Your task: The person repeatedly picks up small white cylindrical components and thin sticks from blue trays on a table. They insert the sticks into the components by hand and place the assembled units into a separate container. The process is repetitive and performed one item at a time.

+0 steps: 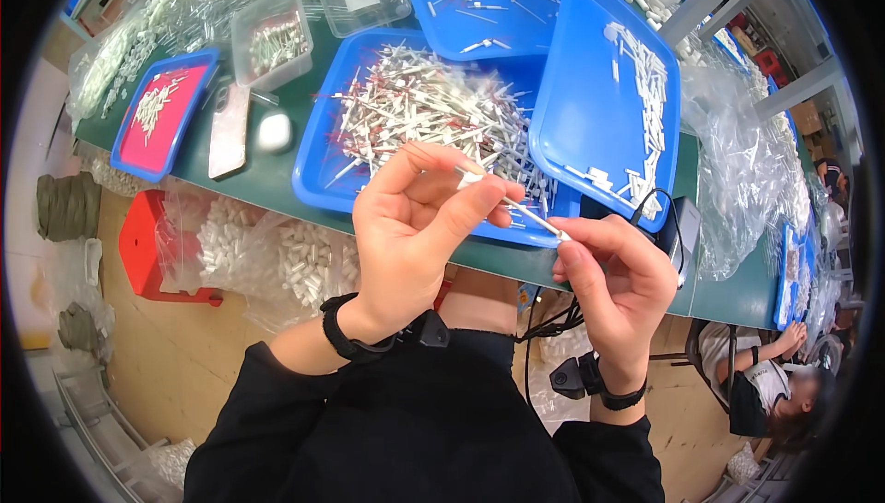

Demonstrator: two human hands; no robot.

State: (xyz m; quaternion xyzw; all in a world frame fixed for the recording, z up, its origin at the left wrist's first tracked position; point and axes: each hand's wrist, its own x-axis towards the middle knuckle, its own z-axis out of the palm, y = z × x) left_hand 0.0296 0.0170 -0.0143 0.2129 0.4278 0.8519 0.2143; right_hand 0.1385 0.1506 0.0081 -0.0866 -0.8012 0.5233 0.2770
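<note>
A thin white plastic stick [533, 215] with wider white ends spans the gap between my hands, tilted down to the right. My left hand [404, 226] pinches its upper end, where a wider white part [470, 178] shows between thumb and fingers. At the lower end, the thumb and fingertips of my right hand [622, 274] are closed on the tip. Both hands are above the near edge of a blue tray [311, 167], which holds a heap of similar white sticks [406, 106], some with red bits.
A tilted blue tray [581, 88] with white parts overlaps the heap's right side. Another blue tray [433, 19] lies behind. Left are a phone [229, 132], white case [274, 132], clear tub [241, 51] and pink-lined tray [189, 88]. A red stool [138, 245] stands below; another person [765, 383] sits right.
</note>
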